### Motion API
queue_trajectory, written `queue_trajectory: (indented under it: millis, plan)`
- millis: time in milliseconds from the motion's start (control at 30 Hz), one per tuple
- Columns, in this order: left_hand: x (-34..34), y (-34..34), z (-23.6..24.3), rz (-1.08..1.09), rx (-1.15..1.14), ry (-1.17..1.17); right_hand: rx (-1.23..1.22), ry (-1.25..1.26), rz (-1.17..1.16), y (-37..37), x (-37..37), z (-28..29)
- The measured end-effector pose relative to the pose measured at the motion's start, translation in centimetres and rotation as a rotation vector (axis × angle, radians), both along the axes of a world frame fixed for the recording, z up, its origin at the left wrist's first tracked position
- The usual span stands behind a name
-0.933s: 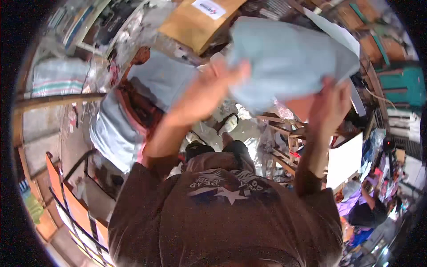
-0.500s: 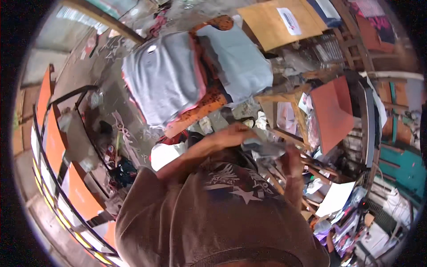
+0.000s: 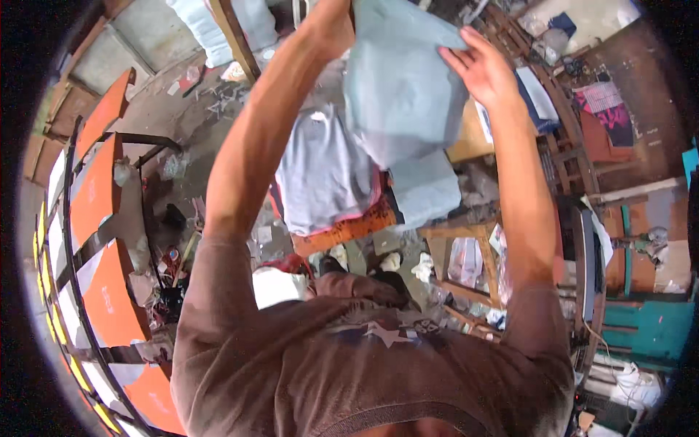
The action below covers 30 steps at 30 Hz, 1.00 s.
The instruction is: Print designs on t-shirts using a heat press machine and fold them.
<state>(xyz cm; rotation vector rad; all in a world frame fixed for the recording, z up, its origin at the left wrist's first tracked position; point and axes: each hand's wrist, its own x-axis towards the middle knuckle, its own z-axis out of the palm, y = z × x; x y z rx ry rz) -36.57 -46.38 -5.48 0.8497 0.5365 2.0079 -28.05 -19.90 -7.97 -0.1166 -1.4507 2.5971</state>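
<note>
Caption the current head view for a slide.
Left hand and right hand at a pale blue-grey sheet, grey cloth below it in the picture, orange panels at far left.

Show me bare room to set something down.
Grey floor between black rail and grey cloth pile, scraps nearby; brown surface beside the pink-patterned cloth. Crowded: the wooden frame around a plastic bag, the pile, partly behind the blue sheet.

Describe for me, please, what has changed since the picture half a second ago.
The left hand and the right hand have risen from near the waist and reach forward. A pale blue sheet now shows spread out between them; whether either grip changed is unclear. The grey cloth still lies on the orange patterned cloth.
</note>
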Motion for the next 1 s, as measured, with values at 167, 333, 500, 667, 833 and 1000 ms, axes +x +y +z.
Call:
queue_trajectory:
  millis: [167, 333, 500, 667, 833, 1000]
  plan:
    - [-4.2, -3.7, 6.6, 0.639, -0.212, 0.022, 0.010, 0.165, 0.038, -3.2, -8.7, 4.9]
    - [-2.6, -8.9, 2.0, 0.808, -0.314, 0.072, 0.136, 0.156, 0.049, -7.7, -6.9, 1.9]
    - [3.8, -12.7, -9.7, 1.081, -0.786, 0.034, 0.241, -0.156, 0.004, -12.2, -1.2, -8.3]
    - [12.9, -14.4, -19.6, 1.010, -0.844, -0.077, 0.297, -0.473, 0.019, -14.9, 4.6, -18.2]
    - [19.3, -15.2, -26.1, 0.989, -1.123, -0.179, 0.279, -0.542, 0.017, -15.8, 9.3, -23.6]
    - [23.1, -15.6, -28.5, 1.031, -1.060, -0.251, 0.316, -0.509, 0.052, -15.3, 11.9, -24.5]
